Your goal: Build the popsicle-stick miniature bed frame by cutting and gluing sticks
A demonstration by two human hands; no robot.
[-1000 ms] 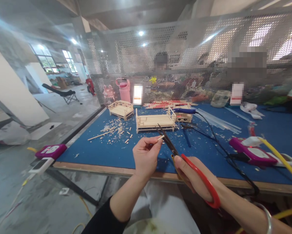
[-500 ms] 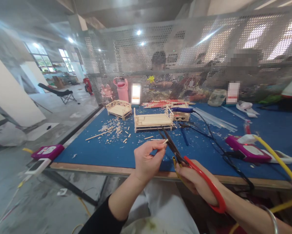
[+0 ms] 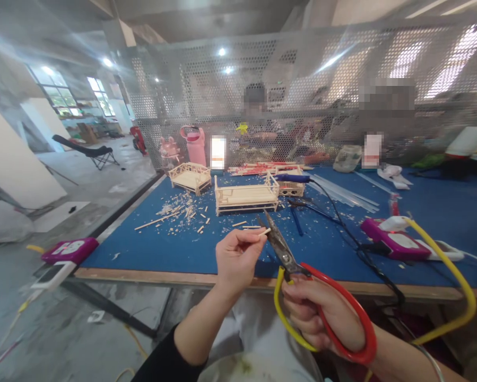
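Between the thumb and fingers of my left hand [image 3: 238,260] is a short pale wooden stick [image 3: 265,232], its end poking out to the right. My right hand [image 3: 318,313] is wrapped round a pair of scissors [image 3: 286,258] with one red and one yellow handle. The blades are parted and lie right beside the stick's end; whether they touch it I cannot tell. Beyond my hands stands a miniature wooden daybed [image 3: 246,196], with a small wooden bench [image 3: 190,178] to its left and another small wooden piece [image 3: 292,185] behind its right end.
Offcuts and shavings [image 3: 186,209] litter the blue tabletop [image 3: 135,252]. A blue-handled hot tool [image 3: 294,178] with a black cord, pliers [image 3: 318,208], clear plastic strips [image 3: 344,193] and a purple power strip [image 3: 397,241] lie around. Behind a perforated screen [image 3: 206,95] people sit.
The scissors' handles have spread apart and the blades have turned more toward me, their pivot now facing up. The stick stays in my left hand. The whole view has shifted slightly.
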